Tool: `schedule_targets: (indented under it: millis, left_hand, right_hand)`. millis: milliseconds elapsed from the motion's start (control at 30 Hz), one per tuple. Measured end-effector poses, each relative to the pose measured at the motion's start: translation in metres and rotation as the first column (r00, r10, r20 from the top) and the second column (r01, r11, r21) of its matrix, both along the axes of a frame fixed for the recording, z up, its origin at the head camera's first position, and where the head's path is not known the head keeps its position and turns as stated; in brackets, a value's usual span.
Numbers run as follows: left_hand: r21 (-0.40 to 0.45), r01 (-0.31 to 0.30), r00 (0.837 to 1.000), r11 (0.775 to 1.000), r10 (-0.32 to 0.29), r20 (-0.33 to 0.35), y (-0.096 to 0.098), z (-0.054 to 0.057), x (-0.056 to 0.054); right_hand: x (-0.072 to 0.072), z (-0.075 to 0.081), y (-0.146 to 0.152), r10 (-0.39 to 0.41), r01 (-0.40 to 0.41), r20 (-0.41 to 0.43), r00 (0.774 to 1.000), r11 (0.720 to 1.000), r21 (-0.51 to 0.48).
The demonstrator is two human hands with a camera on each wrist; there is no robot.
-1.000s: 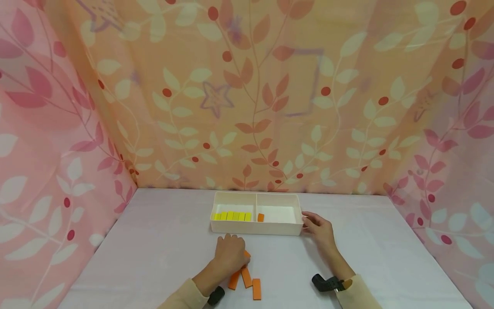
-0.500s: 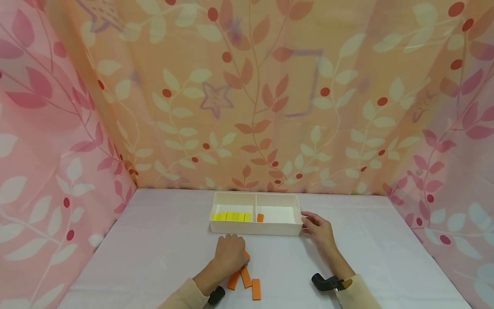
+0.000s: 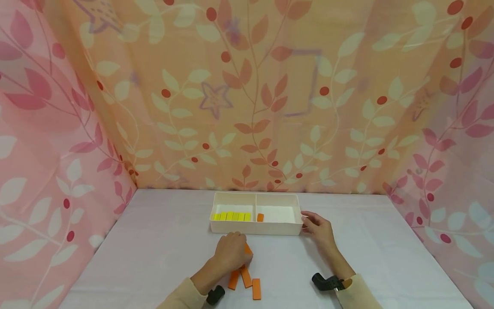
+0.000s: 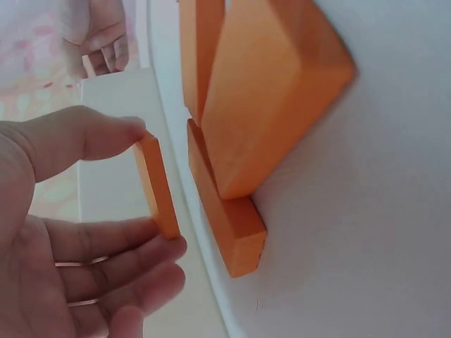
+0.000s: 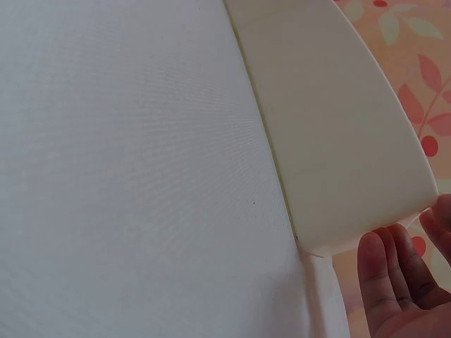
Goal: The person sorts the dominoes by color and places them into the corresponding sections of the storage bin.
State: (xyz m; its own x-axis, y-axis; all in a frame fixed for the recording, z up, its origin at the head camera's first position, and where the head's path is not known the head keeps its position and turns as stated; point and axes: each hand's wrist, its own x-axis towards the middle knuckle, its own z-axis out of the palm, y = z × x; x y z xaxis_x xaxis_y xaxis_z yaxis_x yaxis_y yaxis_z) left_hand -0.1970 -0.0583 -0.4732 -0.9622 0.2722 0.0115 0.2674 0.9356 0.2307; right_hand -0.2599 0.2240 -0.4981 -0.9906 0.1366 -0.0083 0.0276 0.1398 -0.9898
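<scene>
My left hand (image 3: pixel 231 251) is just in front of the box, above a loose group of orange blocks. In the left wrist view, its thumb and fingers pinch a thin orange block (image 4: pixel 158 186) by its two ends. Beneath it, other orange blocks (image 4: pixel 275 98) lie overlapping on the table. My right hand (image 3: pixel 319 228) is at the right end of the cream two-compartment box (image 3: pixel 254 228). Its slightly bent fingertips (image 5: pixel 373 257) touch the outer end wall. Several yellow blocks (image 3: pixel 232 216) stand in a row in the left compartment; an orange block (image 3: pixel 260 217) stands by the divider in the right one.
One orange block (image 3: pixel 256 289) lies apart near the front edge of the white-covered table (image 3: pixel 154 240). Patterned cloth (image 3: pixel 254 107) encloses the back and both sides. A black wrist camera (image 3: pixel 327 283) sits on the right wrist, another on the left.
My left hand has lifted slightly and shifted a little to the right, and more orange shows beside it. My right hand and the box have stayed in place.
</scene>
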Motion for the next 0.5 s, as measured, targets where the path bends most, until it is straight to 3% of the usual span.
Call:
schedule_targets:
  millis: [267,500]
  left_hand:
    - [0.071,0.028,0.998,0.997,-0.032,0.06,-0.002,0.006,-0.001]
    - [0.138,0.136,0.991,0.981,-0.135,-0.016,-0.009,0.012,-0.003]
  right_hand:
    - [0.0,0.0,-0.001,-0.009,0.009,-0.012,1.0,1.0,0.016]
    - [0.0,-0.002,0.0,0.003,-0.003,-0.01,1.0,1.0,0.011]
